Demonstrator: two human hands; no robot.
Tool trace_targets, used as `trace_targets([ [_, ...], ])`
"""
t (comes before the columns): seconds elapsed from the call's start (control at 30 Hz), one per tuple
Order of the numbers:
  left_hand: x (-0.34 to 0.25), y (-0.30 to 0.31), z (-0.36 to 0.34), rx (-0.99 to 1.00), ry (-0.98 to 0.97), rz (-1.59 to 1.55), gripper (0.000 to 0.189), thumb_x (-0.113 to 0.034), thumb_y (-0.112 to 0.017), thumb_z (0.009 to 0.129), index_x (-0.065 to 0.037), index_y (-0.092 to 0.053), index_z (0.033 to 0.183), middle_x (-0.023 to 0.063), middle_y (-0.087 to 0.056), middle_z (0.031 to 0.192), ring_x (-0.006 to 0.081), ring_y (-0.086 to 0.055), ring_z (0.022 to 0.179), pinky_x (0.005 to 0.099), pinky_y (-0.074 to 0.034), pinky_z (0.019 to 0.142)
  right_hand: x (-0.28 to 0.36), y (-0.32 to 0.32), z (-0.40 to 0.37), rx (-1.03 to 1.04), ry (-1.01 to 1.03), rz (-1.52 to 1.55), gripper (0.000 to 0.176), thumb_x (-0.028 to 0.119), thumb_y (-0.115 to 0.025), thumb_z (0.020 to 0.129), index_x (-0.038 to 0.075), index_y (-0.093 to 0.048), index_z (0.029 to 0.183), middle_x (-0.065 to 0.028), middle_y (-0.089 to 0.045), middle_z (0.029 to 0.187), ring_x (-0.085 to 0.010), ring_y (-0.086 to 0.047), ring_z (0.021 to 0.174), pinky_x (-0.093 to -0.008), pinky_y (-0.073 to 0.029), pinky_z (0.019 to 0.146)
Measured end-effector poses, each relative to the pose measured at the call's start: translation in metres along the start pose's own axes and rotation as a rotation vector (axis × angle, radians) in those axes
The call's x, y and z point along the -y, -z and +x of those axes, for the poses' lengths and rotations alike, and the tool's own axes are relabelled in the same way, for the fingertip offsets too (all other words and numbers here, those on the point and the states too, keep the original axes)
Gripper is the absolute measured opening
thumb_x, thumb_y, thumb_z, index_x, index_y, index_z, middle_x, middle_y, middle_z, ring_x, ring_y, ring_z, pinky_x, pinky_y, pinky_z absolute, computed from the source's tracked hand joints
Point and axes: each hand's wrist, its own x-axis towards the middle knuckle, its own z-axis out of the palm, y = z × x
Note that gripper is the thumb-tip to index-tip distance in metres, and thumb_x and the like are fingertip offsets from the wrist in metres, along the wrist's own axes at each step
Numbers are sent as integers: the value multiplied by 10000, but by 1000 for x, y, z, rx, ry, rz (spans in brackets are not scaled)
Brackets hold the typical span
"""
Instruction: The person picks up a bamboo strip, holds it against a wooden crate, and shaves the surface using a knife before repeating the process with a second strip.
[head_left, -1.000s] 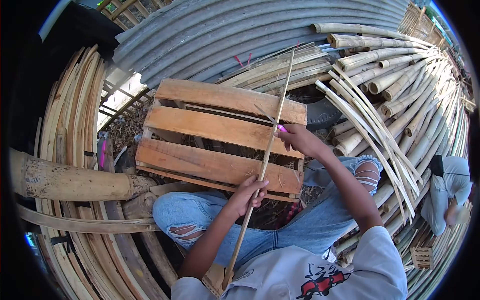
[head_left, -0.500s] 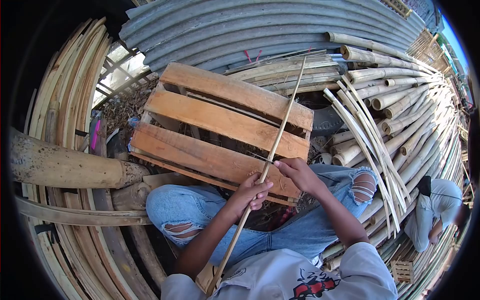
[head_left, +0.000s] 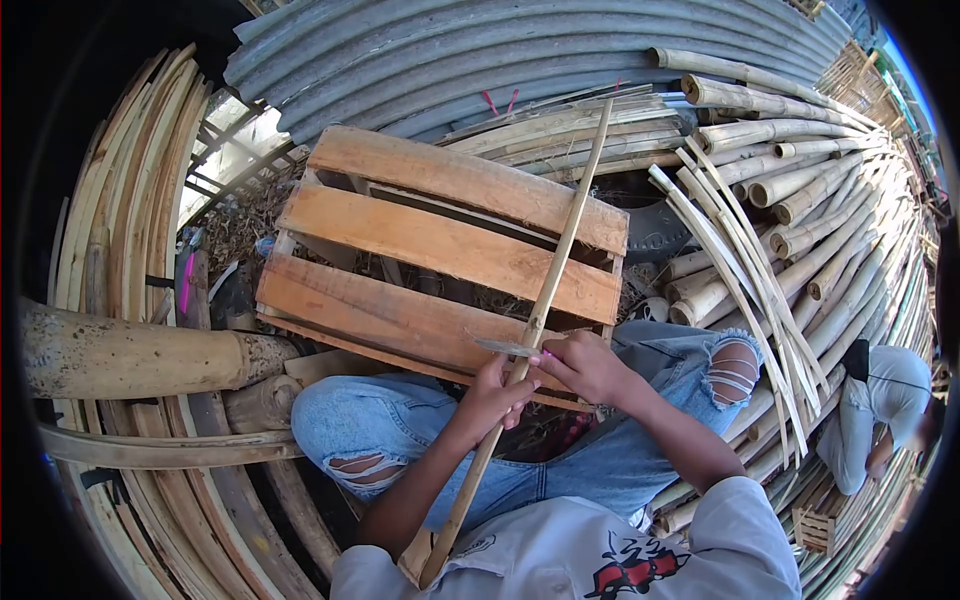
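My left hand (head_left: pixel 493 403) is wrapped round a long bamboo strip (head_left: pixel 560 265), which runs from beside my torso up over the slatted wooden crate. In my right hand (head_left: pixel 590 368) is a small knife (head_left: pixel 505 347); its blade lies across the strip just above my left fingers. A bit of pink shows at the knife's handle, mostly hidden by my fingers. Both hands are close together above my lap, in front of the near edge of the wooden crate (head_left: pixel 420 220).
Split bamboo strips (head_left: pixel 735 290) lean beside my right knee. Bamboo poles (head_left: pixel 800 190) are stacked on the right, where another person (head_left: pixel 875 410) is bent over. Long split lengths (head_left: pixel 125 200) and a thick bamboo pole (head_left: pixel 140 350) lie left. Corrugated sheeting (head_left: pixel 520 60) stands behind.
The strip has turned, so a broader face shows. My right hand has shifted slightly down and right, and the knife blade shows flatter across the strip, closer to my left hand.
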Motion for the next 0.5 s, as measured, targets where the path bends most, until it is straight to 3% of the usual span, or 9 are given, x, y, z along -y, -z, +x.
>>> trace_targets([
  [0.3, 8, 7, 4, 38, 39, -61, 186, -66, -566, 840, -33, -457, 987, -13, -430, 590, 55, -391, 372, 198, -331, 347, -4, 0, -4, 76, 43, 105, 467, 425, -469, 921, -10, -563, 780, -232, -537, 622, -424, -558, 652, -494, -414, 611],
  [0.37, 3, 7, 3, 46, 31, -120, 184, -53, -557, 841, -37, -450, 990, -14, -420, 584, 54, -383, 366, 199, -321, 341, -14, 2, -2, 11, 200, 59, 384, 360, -543, 907, 13, -552, 745, -149, -514, 541, -318, -531, 499, -409, -384, 492],
  [0.4, 0, 8, 3, 56, 21, -178, 184, -41, -548, 843, -40, -442, 992, -16, -411, 578, 53, -374, 360, 200, -310, 336, -19, 0, -3, 10, 194, 57, 384, 360, -543, 907, 13, -552, 745, -149, -514, 541, -318, -531, 499, -409, -384, 492],
  [0.47, -3, 9, 3, 66, 37, -202, 188, -20, -534, 844, -43, -430, 998, -14, -404, 573, 50, -365, 353, 201, -289, 327, -24, -1, -5, 225, -225, 1081, 269, 245, -622, 869, 32, -520, 741, -13, -442, 516, -134, -401, 423, -289, -269, 414],
  [0.5, -4, 10, 2, 51, 32, -203, 184, -17, -534, 844, -44, -431, 995, -13, -404, 573, 50, -363, 351, 200, -286, 326, -22, -1, -8, 216, -195, 1382, 182, 128, -652, 854, 39, -519, 768, 73, -363, 559, -17, -289, 462, -208, -179, 408],
])
